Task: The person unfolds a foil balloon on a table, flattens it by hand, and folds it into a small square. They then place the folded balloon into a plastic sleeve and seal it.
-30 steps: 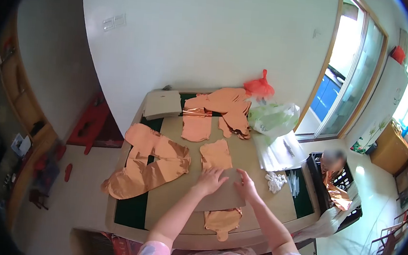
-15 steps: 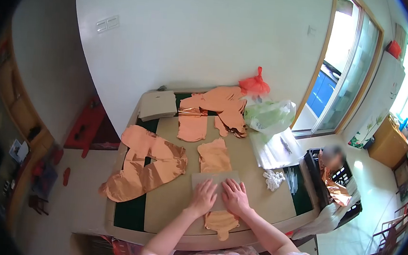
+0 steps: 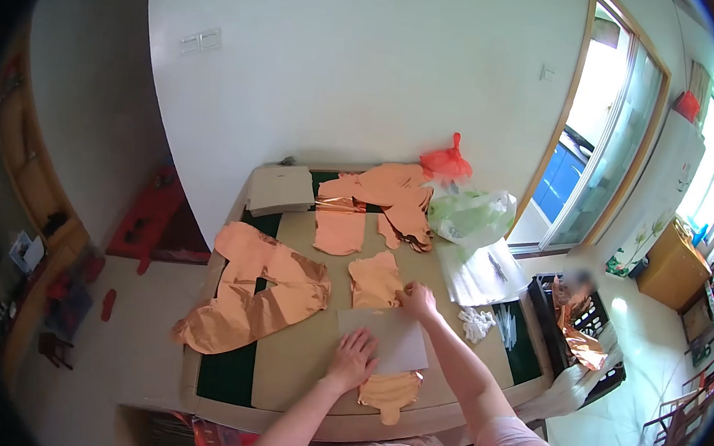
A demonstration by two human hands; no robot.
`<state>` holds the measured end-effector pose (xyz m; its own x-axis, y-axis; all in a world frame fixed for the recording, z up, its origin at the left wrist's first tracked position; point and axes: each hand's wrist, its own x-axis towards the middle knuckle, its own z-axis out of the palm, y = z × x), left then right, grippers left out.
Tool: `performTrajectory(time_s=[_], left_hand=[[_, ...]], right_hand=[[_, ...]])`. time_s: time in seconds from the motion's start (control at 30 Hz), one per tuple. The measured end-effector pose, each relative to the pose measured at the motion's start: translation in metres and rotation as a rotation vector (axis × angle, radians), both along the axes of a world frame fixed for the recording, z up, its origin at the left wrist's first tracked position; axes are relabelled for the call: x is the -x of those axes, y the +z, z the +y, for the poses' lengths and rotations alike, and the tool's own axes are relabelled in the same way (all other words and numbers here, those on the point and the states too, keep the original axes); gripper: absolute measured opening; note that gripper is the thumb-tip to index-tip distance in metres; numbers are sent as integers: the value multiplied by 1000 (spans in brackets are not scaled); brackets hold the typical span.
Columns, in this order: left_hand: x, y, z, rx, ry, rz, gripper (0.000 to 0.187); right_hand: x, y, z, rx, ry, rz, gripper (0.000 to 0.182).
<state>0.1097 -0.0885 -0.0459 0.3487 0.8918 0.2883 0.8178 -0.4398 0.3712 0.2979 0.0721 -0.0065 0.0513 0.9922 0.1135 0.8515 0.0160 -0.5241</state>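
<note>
A flat rose-gold foil balloon (image 3: 375, 281) lies in front of me, its middle covered by a grey card (image 3: 401, 340). Its lower end with a small tab (image 3: 390, 412) sticks out below the card. My left hand (image 3: 354, 359) rests flat on the card's left part, fingers stretched out. Just above the card's top edge, my right hand (image 3: 418, 299) has its fingers bent together on the right edge of the foil. To the left lies a flat A-shaped foil balloon (image 3: 292, 302).
At the back are a stack of grey cards (image 3: 280, 190), piled foil balloons (image 3: 397, 188), a red bag (image 3: 447, 159) and a green-white plastic bag (image 3: 472, 217). Clear sleeves (image 3: 479, 274), a white bundle (image 3: 476, 324) and thin straws (image 3: 506, 325) lie right. A black crate (image 3: 548, 318) stands beside the table.
My right hand has lifted off the card and moved up to the foil's right edge, its fingers closing there. My left hand stays on the card.
</note>
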Motion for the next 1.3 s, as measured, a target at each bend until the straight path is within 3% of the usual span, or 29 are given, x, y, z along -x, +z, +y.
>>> performTrajectory(time_s=[0.07,0.17,0.37,0.47,0.5,0.6,0.7,0.83,0.93,1.13,1.3], left_hand=[[0,0,-1,-20,0,53,48],[1,-2,-1,-35,-6,55,49],[-2,-3,-7,-54,-17,20,49],[0,-1,-10,-50,-27,21,49],[0,1,-9,-48,-31,17,50],[-1,-5,-5,-25,-36,-7,50],[-1,-8,-4,-66,-29,-18,52],[2,-12,-2,-49,-39,103,54],[1,2,-5,-99,-34,65,53],[1,4,-5,-56,-26,-8,55],[1,3,-6,19,-53,-94,58]], right_hand=[[4,9,22,265,1,77,29],[1,5,37,335,27,185,29],[-3,-21,43,154,-14,175,18],[-12,-18,37,177,36,618,24],[-6,17,12,125,51,640,14],[-25,34,-27,46,305,875,3],[-57,22,-61,-213,673,371,6],[-59,17,-64,-106,493,196,19],[-17,20,-56,-284,516,271,20],[11,-18,-76,-250,573,-168,38],[5,-19,-97,-229,556,-131,42]])
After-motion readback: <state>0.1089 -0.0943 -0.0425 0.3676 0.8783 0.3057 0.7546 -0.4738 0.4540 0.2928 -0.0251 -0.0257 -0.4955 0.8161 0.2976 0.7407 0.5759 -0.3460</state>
